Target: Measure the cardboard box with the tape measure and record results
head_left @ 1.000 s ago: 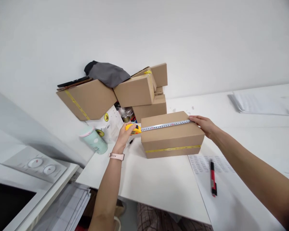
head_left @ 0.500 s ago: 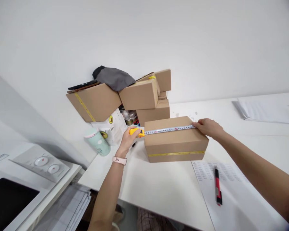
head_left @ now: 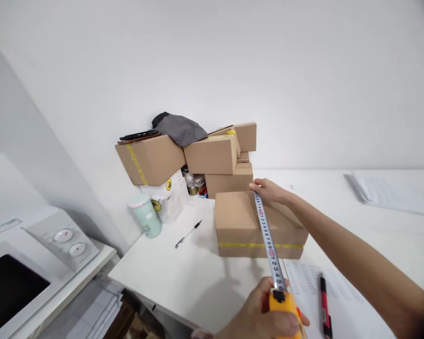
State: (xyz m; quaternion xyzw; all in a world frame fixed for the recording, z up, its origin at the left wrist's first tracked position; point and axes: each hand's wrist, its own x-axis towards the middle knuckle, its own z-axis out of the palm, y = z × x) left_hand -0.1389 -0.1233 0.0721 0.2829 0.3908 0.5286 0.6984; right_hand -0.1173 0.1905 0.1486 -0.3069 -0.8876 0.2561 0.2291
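A cardboard box with a yellow tape strip sits on the white table. My left hand, low in the view, is wrapped round a yellow tape measure. Its silver blade runs out over the top of the box and past its front edge, toward me. At the box's back edge, my right hand pinches the far end of the blade; the hand hides the tip.
Stacked cardboard boxes with a grey cloth stand against the wall. A mint tumbler, a pen, a printed sheet with a red marker, and a paper stack lie around. A microwave is at left.
The tape measure has swung from lying lengthwise along the box to running front to back across it. My left hand moved right and toward me; my right hand moved left to the back edge.
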